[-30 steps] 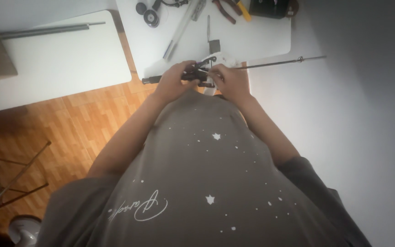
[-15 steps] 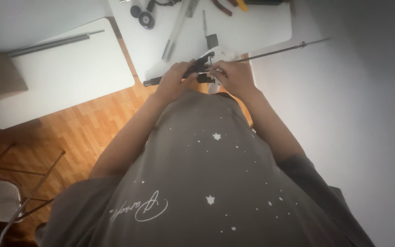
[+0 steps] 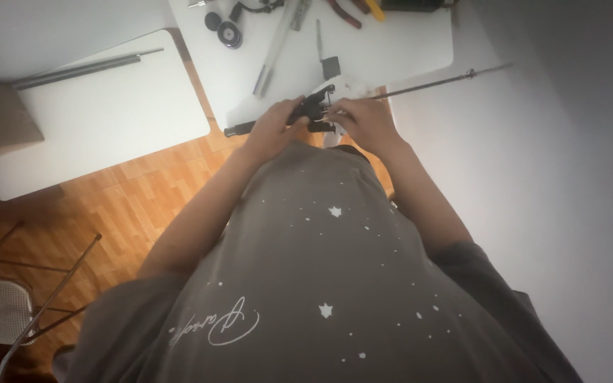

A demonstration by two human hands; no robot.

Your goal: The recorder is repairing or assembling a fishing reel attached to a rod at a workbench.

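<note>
I hold a thin dark fishing rod (image 3: 434,83) level in front of my chest, its tip reaching right toward the grey wall. My left hand (image 3: 272,130) is wrapped around the rod's black handle, whose butt end (image 3: 234,130) sticks out to the left. My right hand (image 3: 365,120) grips the black and white reel (image 3: 318,106) mounted on the rod, fingers closed on it. Part of the reel is hidden by my fingers.
A white table (image 3: 391,50) ahead carries a round black spool (image 3: 230,33), a long grey tube (image 3: 271,53), a small black tool (image 3: 329,65) and pliers with coloured handles. A second white table (image 3: 101,120) with a dark rod stands left. A metal chair (image 3: 8,312) sits at lower left on wood floor.
The view has shifted so the tables and hands appear slightly lower. My hands stay on the rod and reel, with only small finger movement.
</note>
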